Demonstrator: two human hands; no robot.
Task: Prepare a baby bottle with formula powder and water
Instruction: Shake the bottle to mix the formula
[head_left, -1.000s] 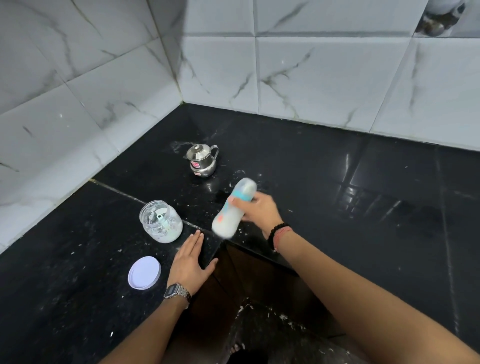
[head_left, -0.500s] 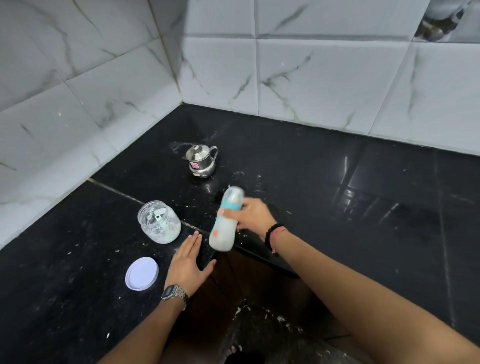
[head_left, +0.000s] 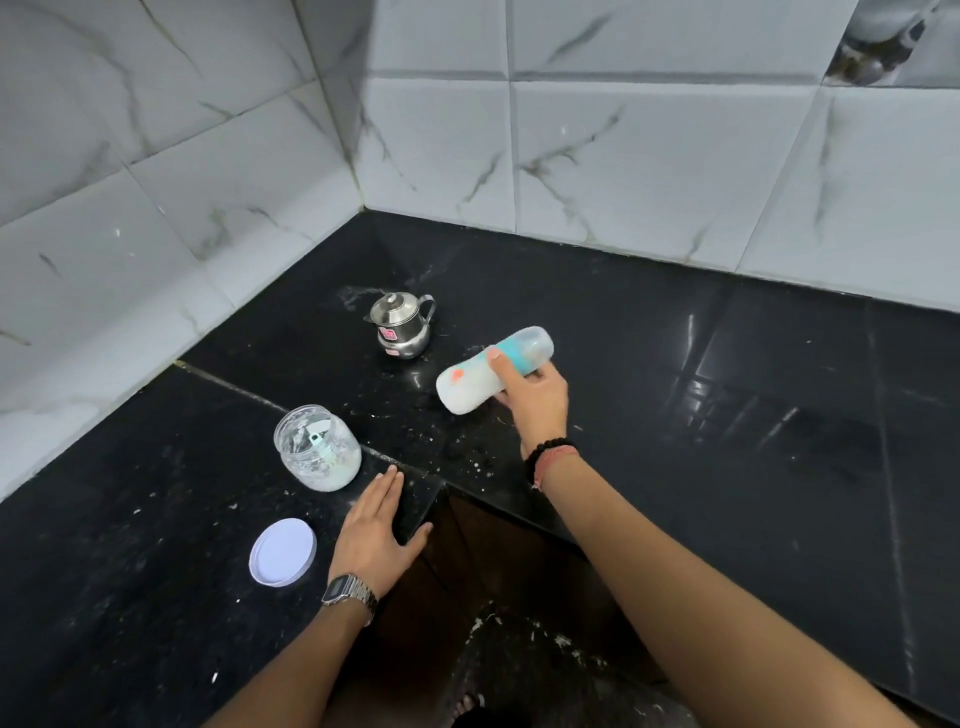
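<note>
Now the mixing step looks to be in hand: the baby bottle (head_left: 493, 370) is gripped around its middle by the right hand (head_left: 535, 400), tipped almost flat above the black counter (head_left: 727, 415), capped end toward 2 o'clock, milky base toward 8 o'clock. The left hand (head_left: 376, 530) is laid flat, fingers straight, at the counter edge. Next, a firm grip is called for while the bottle is shaken.

Cool, dim light is falling from above, glinting off the glossy black counter (head_left: 727, 364) at right. A shadow is darkening the tiled corner (head_left: 358, 104). Wide-angle bending is curving the edges.
</note>
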